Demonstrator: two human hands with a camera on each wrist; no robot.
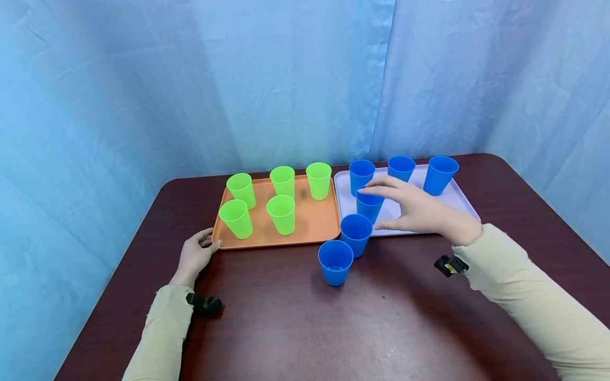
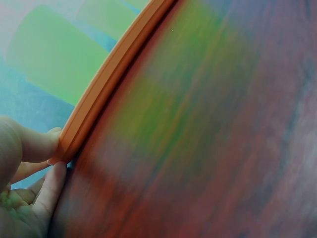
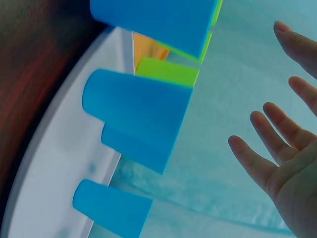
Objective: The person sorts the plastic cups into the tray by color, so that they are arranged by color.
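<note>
Hovering with straight, spread fingers and holding nothing, the right hand [image 1: 419, 209] is just above the upright blue cup [image 1: 369, 205] on the white tray [image 1: 464, 203], while the left hand [image 1: 195, 254] pinches the orange tray [image 1: 310, 233] corner.

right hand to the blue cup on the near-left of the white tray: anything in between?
Nothing visible. The right hand hovers open right over and beside that blue cup on the white tray, fingertips at its rim. The other blue cups stand off to the sides, none between hand and cup.
</note>
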